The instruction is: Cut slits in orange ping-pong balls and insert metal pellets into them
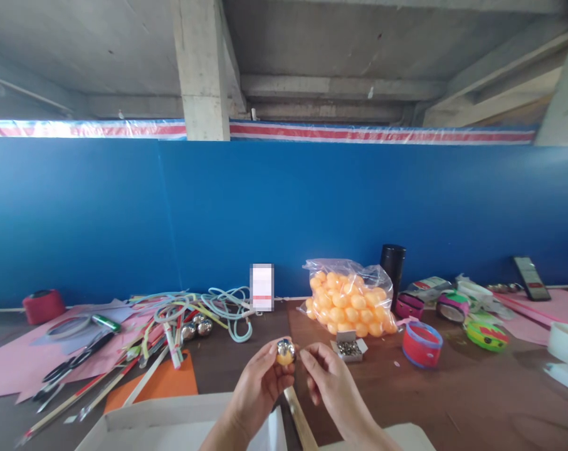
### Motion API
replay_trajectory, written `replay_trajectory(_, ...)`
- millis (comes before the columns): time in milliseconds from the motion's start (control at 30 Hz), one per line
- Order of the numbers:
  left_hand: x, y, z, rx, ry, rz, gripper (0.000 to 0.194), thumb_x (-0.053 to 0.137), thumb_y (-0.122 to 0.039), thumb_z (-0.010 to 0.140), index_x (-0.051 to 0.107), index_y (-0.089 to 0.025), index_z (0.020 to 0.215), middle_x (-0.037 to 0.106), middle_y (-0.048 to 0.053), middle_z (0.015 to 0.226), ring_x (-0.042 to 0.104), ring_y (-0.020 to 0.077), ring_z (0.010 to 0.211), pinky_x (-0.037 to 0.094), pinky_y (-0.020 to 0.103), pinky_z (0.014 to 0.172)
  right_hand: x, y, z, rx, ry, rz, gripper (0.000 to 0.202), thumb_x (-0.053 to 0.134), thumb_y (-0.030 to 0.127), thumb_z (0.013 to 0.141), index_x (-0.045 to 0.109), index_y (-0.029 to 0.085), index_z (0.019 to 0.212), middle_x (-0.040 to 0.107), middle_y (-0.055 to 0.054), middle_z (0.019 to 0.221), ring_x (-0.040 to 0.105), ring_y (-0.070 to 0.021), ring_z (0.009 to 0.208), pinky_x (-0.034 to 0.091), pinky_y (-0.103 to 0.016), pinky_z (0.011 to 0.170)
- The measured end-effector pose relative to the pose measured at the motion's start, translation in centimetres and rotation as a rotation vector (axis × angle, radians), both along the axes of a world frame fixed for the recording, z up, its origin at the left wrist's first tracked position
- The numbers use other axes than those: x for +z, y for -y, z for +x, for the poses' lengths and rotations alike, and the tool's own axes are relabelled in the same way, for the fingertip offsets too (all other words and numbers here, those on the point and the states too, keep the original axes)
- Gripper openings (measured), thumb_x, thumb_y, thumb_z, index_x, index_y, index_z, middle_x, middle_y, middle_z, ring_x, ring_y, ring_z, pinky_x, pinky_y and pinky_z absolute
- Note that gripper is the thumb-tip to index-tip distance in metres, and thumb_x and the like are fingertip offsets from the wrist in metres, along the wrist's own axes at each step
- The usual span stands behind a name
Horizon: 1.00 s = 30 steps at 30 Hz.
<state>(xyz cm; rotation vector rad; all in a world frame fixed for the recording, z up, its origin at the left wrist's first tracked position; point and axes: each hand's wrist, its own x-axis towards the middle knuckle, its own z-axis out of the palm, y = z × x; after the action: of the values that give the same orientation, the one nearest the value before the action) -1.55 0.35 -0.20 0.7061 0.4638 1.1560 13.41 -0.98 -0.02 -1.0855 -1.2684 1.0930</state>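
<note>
My left hand (261,378) is closed around a shiny silver ball (286,351), holding it up over the table; its lower side shows a yellow-orange tint. Just to the right, my right hand (328,376) has thumb and forefinger pinched together close to the ball, with a small gap between. Whatever those fingertips hold, if anything, is too small to make out. Beyond the right hand stands a small open box (348,348) of tiny metal pieces. Behind it sits a clear plastic bag (350,304) full of orange balls.
A white tray (119,421) lies front left, beside a wooden stick (301,421). Silver balls (198,327), pale blue tubing (239,319), black scissors (72,363) and coloured paper crowd the left. A red-blue ring (422,344), a black cylinder (392,272) and a phone (531,279) stand right.
</note>
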Motion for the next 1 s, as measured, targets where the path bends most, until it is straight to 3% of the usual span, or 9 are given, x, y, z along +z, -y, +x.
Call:
replay_trajectory(267, 0.4, 0.4, 0.0, -0.036, -0.004, -0.007, 0.030, 0.059, -0.026, 0.076, 0.062, -0.011, 0.102, 0.064, 0.012, 0.091, 0.061, 0.0141, 0.070, 0.049, 0.025, 0.062, 0.7, 0.4, 0.1, 0.091, -0.235, -0.032, 0.029, 0.066, 0.041, 0.073, 0.049, 0.018, 0.070, 0.049, 0.009, 0.045, 0.038, -0.0041, 0.034, 0.025, -0.015, 0.036)
replay_trajectory(567, 0.3, 0.3, 0.0, -0.060, -0.014, 0.023, 0.030, 0.055, -0.024, 0.080, 0.061, -0.009, 0.105, 0.065, 0.013, 0.085, 0.060, 0.0147, 0.071, 0.048, 0.025, 0.063, 1.0, 0.7, -0.2, 0.155, -0.386, -0.101, 0.024, 0.071, 0.036, 0.070, 0.061, 0.015, 0.076, 0.059, 0.002, 0.060, 0.038, -0.0028, 0.040, 0.028, -0.014, 0.035)
replay_trajectory(1000, 0.7, 0.6, 0.3, -0.065, -0.043, 0.075, 0.027, 0.056, -0.025, 0.079, 0.062, -0.010, 0.102, 0.062, 0.009, 0.078, 0.058, 0.0130, 0.068, 0.045, 0.025, 0.062, 1.3, 1.1, -0.3, 0.168, -0.377, -0.164, 0.030, 0.074, 0.040, 0.064, 0.060, 0.015, 0.074, 0.062, 0.000, 0.068, 0.036, -0.0016, 0.039, 0.019, -0.013, 0.032)
